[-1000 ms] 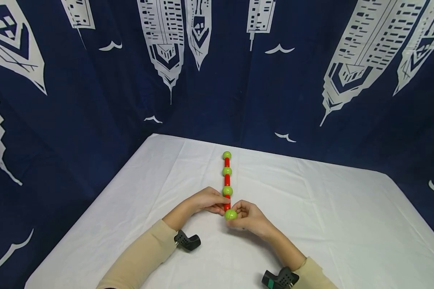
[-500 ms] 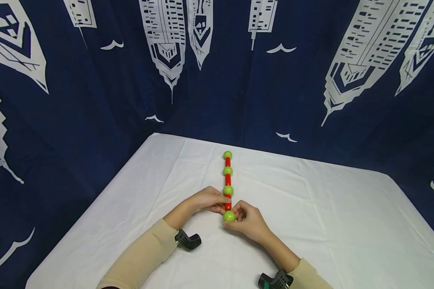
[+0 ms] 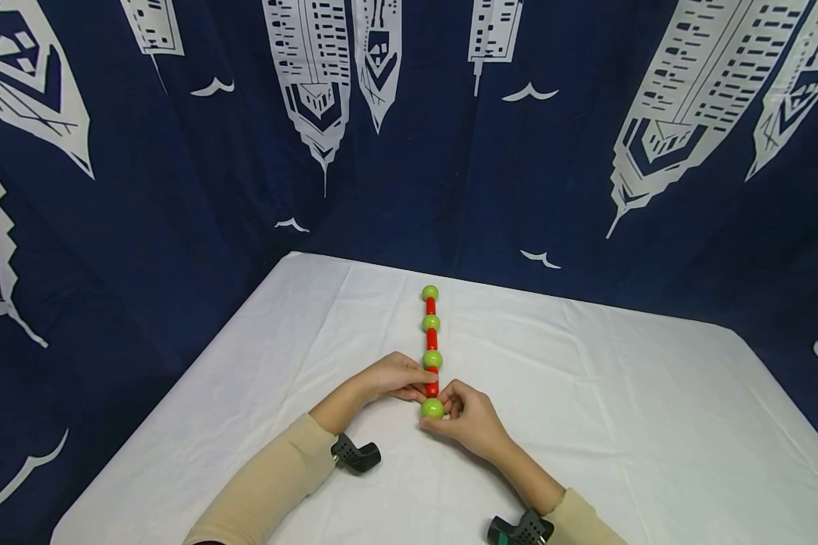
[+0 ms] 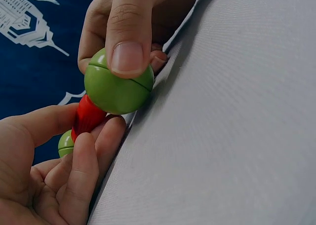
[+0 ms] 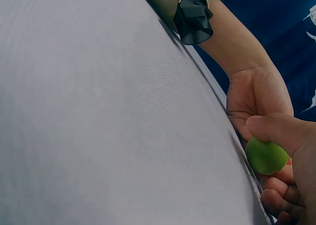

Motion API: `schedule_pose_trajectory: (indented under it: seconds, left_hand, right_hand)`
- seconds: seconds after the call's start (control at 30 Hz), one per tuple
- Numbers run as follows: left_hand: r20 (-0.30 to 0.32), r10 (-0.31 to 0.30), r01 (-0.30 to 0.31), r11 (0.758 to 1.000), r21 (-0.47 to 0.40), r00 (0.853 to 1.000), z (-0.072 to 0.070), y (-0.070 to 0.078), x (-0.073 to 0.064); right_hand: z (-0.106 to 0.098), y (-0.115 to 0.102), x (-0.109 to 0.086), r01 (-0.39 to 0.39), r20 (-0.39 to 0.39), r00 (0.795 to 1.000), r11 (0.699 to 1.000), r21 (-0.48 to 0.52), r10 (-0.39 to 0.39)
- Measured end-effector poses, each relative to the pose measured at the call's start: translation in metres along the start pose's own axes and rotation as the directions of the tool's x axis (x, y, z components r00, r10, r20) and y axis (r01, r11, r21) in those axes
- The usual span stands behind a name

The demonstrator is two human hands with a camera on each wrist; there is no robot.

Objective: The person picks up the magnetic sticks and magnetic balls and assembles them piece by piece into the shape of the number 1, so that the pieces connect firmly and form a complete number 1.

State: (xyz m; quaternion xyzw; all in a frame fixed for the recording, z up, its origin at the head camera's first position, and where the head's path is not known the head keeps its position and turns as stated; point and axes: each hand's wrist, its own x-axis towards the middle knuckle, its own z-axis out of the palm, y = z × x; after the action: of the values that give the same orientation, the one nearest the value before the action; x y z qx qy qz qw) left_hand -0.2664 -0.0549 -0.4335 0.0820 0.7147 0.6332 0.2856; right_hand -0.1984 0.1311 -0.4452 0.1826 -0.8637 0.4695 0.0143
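A straight row of glossy green balls joined by red rods runs away from me along the white table. My left hand [image 3: 391,376] pinches the nearest red rod [image 3: 432,384] between thumb and fingers. With its thumb and curled fingers, my right hand [image 3: 476,421] holds the nearest green ball [image 3: 432,409] at the row's near end. In the left wrist view the thumb presses on this green ball [image 4: 116,92], which has a dark seam, and the red rod [image 4: 88,117] meets it. Fingers partly cover the green ball [image 5: 266,157] in the right wrist view.
The farther green balls [image 3: 431,323] and red rods [image 3: 432,340] lie beyond my hands. A white cloth covers the table [image 3: 586,409]. Behind it hangs a dark blue curtain [image 3: 416,189] with white building shapes. Black wrist cameras [image 3: 357,454] sit on both arms.
The right hand has shifted slightly left and nearer with the end ball, whose seam has turned out of the head view. The left hand has kept its hold on the rod.
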Motion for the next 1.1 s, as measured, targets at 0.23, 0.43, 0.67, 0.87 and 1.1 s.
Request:
schedule_pose_trajectory:
  seconds: [0.23, 0.43, 0.67, 0.87, 1.1]
  left_hand:
    - [-0.018, 0.002, -0.002, 1.0, 0.017, 1.0, 0.0005, 0.0, -0.0001]
    - [-0.019, 0.004, -0.004, 1.0, 0.03, 1.0, 0.0006, -0.0005, 0.0005]
    - [-0.013, 0.009, -0.008, 1.0, 0.028, 1.0, 0.0, -0.0007, -0.0002]
    - [-0.011, 0.028, -0.027, 0.997, 0.079, 1.0, -0.0003, -0.0027, -0.0004]
    - [-0.017, 0.067, -0.062, 0.98, 0.187, 0.998, 0.0003, -0.0081, -0.0014]
  right_hand:
    - [0.0016, 0.0007, 0.0014, -0.007, -0.041, 0.999, 1.0, 0.004, 0.008]
    - [0.0021, 0.0015, 0.0019, -0.023, -0.049, 0.999, 1.0, 0.005, 0.024]
    - [0.0032, 0.0013, 0.0022, -0.031, -0.044, 0.999, 0.999, 0.016, 0.032]
    - [0.0038, 0.0004, 0.0011, -0.026, -0.023, 0.999, 1.0, 0.002, 0.026]
    - [0.0061, -0.0011, -0.0023, -0.015, -0.01, 1.0, 0.999, -0.05, 0.015]
